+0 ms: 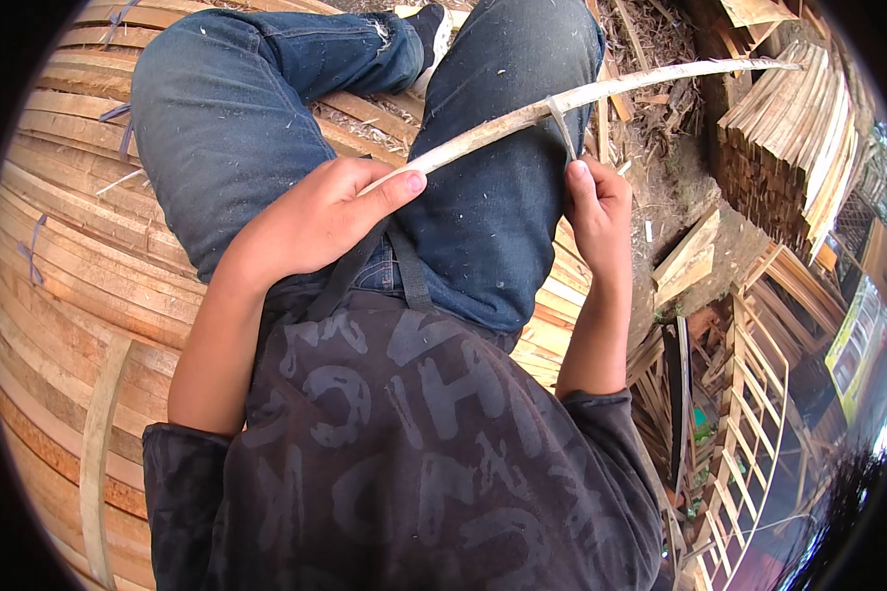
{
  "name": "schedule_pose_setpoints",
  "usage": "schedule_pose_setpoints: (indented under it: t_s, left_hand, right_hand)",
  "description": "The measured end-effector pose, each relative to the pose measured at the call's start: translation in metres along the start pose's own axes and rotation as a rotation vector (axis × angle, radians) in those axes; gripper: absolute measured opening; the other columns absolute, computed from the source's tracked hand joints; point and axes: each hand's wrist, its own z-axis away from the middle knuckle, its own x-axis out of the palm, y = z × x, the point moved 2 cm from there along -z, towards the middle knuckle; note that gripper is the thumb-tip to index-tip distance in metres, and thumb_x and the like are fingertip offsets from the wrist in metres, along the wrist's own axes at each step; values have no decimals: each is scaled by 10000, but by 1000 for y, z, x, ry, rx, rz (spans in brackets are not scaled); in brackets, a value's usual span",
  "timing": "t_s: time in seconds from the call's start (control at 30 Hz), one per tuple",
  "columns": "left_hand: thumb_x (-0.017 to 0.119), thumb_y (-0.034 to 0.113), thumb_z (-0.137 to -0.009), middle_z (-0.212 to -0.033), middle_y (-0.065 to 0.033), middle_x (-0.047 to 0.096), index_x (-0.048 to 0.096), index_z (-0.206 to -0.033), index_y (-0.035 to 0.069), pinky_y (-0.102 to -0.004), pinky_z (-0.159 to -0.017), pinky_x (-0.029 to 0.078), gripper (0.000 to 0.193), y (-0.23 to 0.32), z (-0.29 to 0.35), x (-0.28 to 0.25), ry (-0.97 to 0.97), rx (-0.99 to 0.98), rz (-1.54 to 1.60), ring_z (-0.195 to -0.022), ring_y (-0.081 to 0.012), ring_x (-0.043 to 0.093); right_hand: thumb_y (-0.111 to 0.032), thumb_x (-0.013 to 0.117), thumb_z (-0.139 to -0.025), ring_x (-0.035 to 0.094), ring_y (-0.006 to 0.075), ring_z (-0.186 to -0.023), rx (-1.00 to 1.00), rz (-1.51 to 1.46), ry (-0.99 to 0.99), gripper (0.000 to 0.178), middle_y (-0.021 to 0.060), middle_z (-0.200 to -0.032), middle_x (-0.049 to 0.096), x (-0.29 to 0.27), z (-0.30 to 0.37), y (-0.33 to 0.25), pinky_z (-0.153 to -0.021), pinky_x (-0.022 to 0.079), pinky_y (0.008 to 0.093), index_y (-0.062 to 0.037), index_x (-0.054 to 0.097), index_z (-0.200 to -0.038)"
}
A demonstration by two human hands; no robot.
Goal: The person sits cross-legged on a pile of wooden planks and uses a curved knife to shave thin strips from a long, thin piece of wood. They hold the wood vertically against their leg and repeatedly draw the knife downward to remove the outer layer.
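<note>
A long, pale wooden stick (503, 126), slightly curved, runs from my lap up to the far right. My left hand (340, 209) is closed round its near end, with the thumb lying along the top. In my right hand (599, 202) is a knife (563, 126), gripped with the thumb on top. Its narrow metal blade crosses the stick around the middle and appears to touch it. The knife's handle is mostly hidden by my fingers. Both hands are over my jeans (488, 217), between my bent legs.
I sit on stacked sawn wooden slats (89, 256), some tied with bluish strips (33, 251). A bundle of thin sticks (784, 148) stands at the far right, near a flat board (688, 258). A ladder-like wooden frame (744, 443) lies at the lower right. Shavings litter the ground (650, 128).
</note>
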Motion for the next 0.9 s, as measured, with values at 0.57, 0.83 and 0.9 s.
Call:
schedule_pose_setpoints:
  t_s: [0.57, 0.83, 0.9]
  left_hand:
    - [523, 448, -926, -590, -185, 501, 497, -741, -22, -422, -547, 388, 507, 31, 13, -1, 376, 38, -641, -558, -353, 497]
    - [533, 563, -869, -636, -184, 604, 630, -918, 8, -438, -591, 479, 565, 26, 9, 6, 375, -13, -746, -650, -361, 624]
    - [551, 552, -863, -625, -179, 586, 598, -860, 13, -435, -585, 465, 541, 25, 7, 7, 382, -21, -734, -644, -364, 610]
  right_hand:
    - [-340, 531, -967, 409, 62, -427, 236, -262, 192, 440, -5, -501, 450, 1, 11, -14, -395, 292, 214, -17, 548, -668]
    - [-308, 641, -889, 426, 222, -406, 88, 378, 184, 434, 147, -470, 456, 6, 23, -32, -443, 345, 354, 53, 571, -658]
    - [-346, 652, -871, 469, 296, -421, 103, 472, 173, 460, 190, -489, 480, 4, 24, -30, -453, 368, 382, 53, 581, -653]
